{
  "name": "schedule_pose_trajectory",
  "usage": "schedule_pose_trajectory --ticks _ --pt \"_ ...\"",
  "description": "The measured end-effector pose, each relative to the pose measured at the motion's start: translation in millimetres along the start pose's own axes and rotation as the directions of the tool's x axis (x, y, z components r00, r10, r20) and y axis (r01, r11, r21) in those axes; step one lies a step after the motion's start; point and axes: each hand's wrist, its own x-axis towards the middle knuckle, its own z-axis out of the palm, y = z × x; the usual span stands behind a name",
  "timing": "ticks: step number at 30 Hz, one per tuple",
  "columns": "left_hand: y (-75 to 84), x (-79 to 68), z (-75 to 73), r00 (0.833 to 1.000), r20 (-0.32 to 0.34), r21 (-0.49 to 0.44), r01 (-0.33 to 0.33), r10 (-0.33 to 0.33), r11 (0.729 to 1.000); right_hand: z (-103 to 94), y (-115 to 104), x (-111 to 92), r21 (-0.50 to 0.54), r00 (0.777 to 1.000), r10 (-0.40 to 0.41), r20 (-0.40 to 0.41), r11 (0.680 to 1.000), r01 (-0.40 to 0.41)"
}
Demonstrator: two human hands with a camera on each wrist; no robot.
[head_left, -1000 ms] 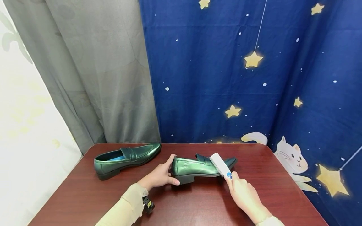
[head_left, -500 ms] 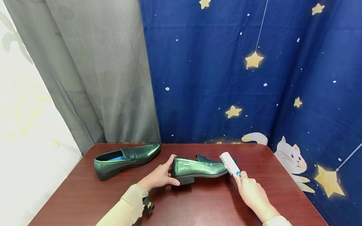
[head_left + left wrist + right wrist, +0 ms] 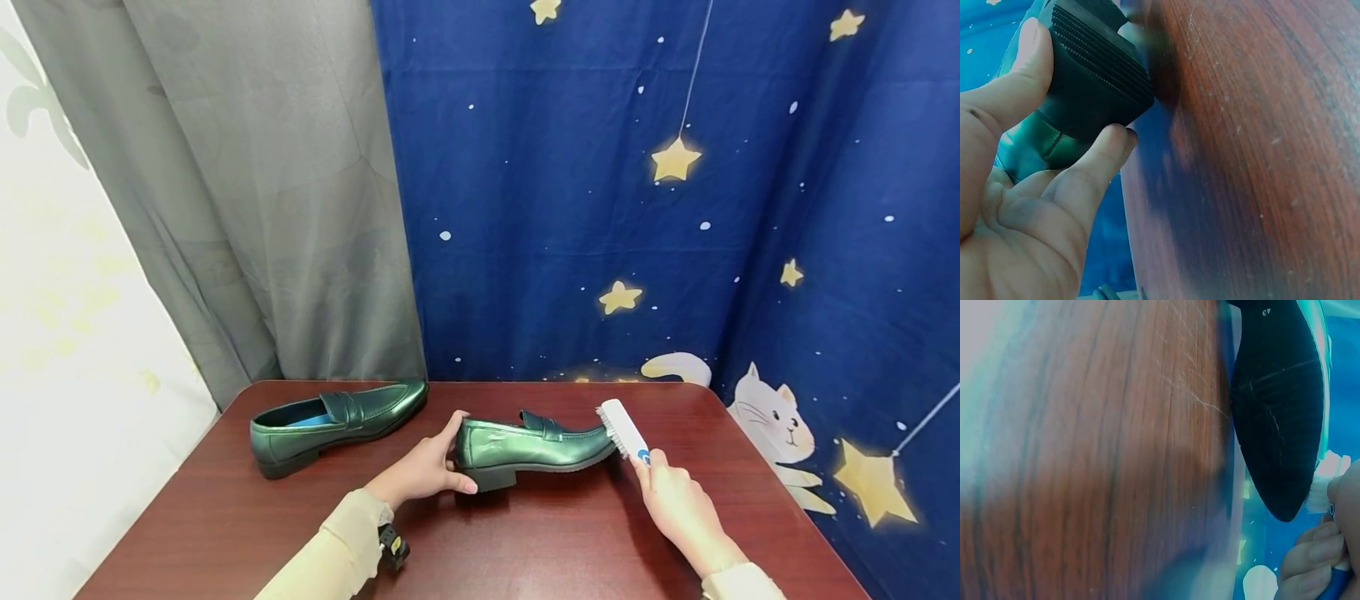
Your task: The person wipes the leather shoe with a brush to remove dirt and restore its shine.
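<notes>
In the head view, my left hand grips a shiny green loafer by its heel, toe pointing right. From the left wrist, thumb and fingers clasp the black ridged heel block on both sides. My right hand holds a white scrub brush with a blue mark on its handle. Its white bristles are right at the toe's upper side, and the brush head covers the toe tip in the head view. The right wrist view shows the loafer's black sole tipped on edge.
A matching green loafer with a blue insole stands upright at the back left of the reddish-brown table. Behind the table's far edge hang a grey curtain and a blue star-patterned curtain.
My right hand and the brush have slid rightward along the loafer, from near its strap to the toe. The left hand and both loafers have stayed put.
</notes>
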Motion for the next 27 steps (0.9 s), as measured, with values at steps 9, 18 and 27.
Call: schedule_pose_trajectory --ticks 9,18,27 --pt "0.9 2.0 0.2 1.000 0.003 -0.011 -0.010 0.010 1.000 -2.1 5.2 5.2 0.003 1.000 0.019 0.009 1.000 -0.019" --pt "2.1 0.6 -0.7 1.000 0.009 -0.045 0.000 0.001 0.999 -2.4 8.1 11.7 0.001 0.999 0.022 0.025 1.000 -0.022" --pt "-0.6 -0.8 0.6 1.000 -0.004 -0.018 -0.003 0.003 1.000 -2.1 8.5 15.3 0.026 0.996 0.061 0.065 0.998 -0.063"
